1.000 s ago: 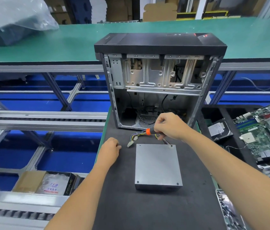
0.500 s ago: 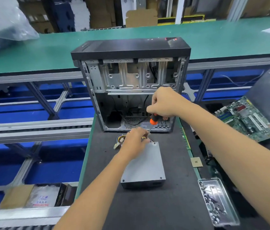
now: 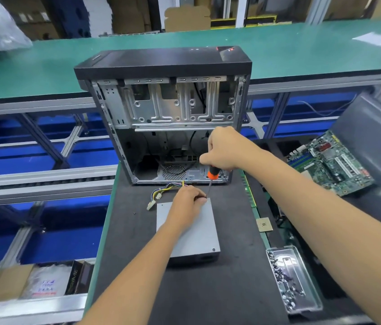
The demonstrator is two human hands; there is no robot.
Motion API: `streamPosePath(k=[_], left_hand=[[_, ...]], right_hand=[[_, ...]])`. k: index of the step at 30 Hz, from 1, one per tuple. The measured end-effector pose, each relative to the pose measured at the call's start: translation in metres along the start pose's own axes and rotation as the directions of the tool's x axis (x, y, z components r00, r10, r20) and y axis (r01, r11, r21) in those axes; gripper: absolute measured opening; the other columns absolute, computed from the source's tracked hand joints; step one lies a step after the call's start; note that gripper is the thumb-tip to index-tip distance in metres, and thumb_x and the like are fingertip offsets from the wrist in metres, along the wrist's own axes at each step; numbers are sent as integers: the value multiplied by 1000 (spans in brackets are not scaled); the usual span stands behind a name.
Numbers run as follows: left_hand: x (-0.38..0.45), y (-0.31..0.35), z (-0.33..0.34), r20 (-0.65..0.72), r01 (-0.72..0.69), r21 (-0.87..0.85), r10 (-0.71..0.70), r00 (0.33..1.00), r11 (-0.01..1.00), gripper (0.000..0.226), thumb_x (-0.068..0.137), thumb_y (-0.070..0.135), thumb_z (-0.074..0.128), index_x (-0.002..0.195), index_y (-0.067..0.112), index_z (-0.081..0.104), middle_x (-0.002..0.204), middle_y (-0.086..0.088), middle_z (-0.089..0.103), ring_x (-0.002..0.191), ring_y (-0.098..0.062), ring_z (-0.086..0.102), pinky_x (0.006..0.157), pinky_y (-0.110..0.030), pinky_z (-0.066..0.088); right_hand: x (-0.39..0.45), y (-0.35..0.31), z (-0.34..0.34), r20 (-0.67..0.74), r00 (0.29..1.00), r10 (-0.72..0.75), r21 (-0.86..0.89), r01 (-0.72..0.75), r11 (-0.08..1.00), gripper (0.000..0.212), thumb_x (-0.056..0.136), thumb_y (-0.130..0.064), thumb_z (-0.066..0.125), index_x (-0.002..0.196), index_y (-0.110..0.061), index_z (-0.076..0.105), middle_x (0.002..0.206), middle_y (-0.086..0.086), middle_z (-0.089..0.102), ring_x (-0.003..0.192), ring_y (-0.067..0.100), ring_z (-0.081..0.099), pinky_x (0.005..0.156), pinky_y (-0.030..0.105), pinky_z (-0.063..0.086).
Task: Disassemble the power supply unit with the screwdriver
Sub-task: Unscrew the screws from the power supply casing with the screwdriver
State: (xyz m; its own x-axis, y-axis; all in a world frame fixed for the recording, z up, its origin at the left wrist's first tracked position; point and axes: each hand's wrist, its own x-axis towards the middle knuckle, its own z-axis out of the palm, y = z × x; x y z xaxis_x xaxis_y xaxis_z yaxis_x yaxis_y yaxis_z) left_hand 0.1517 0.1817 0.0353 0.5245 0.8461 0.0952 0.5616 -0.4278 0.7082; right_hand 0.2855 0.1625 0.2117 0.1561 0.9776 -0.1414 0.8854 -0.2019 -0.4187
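Observation:
A grey metal power supply unit lies flat on the black mat, its coloured cable bundle trailing off the far left corner. My left hand rests on the unit's far edge, fingers pinching near the screwdriver tip. My right hand grips the black and orange screwdriver upright, with its shaft pointing down at the unit's far right corner.
An open black computer case stands just behind the unit. A clear tray of screws sits at the right front, a loose chip beside the mat, and a green motherboard lies further right. Conveyor rails run along the left.
My left hand moved from the mat onto the unit's far edge. My right hand raised the screwdriver from lying level to upright over the far right corner.

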Motion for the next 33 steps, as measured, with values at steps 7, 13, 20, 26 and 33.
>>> streamPosePath(k=[7,13,20,26,33], left_hand=[[-2,-2,0,-3,-36,-9,36,999,999,9,89,11,61,88,11,70,87,9,59,93,-11,48,80,-14,30],[-1,-7,0,57,-97,-15,98,994,995,10,91,11,58,88,9,68,91,-1,63,93,-18,47,81,-18,30],[-1,-10,8,-17,-64,-1,64,998,998,13,91,25,62,86,14,67,85,3,62,92,-15,47,77,-19,32],[-1,-10,9,-21,-73,-5,73,997,997,10,92,17,59,86,11,66,89,3,62,90,-11,44,82,-21,36],[-1,-9,7,-20,-52,-2,52,998,999,12,91,10,57,87,8,68,92,2,66,93,-15,48,82,-19,34]], right_hand=[[4,-2,3,14,1000,-9,-4,9,1000,28,80,-20,62,59,-5,52,42,9,52,38,22,48,45,23,41],[12,-7,2,47,999,-14,-30,16,999,24,81,-20,59,64,-4,56,32,2,52,29,13,53,34,13,36],[17,-1,0,48,999,5,-3,-5,1000,22,81,-20,59,71,0,62,44,9,62,38,17,63,40,18,43],[14,1,0,43,999,-15,-6,15,1000,28,82,-21,62,80,6,68,58,14,68,42,18,65,41,21,46],[12,0,3,44,998,-44,-23,45,999,22,78,-18,63,76,4,65,54,16,66,41,21,63,45,23,47]])
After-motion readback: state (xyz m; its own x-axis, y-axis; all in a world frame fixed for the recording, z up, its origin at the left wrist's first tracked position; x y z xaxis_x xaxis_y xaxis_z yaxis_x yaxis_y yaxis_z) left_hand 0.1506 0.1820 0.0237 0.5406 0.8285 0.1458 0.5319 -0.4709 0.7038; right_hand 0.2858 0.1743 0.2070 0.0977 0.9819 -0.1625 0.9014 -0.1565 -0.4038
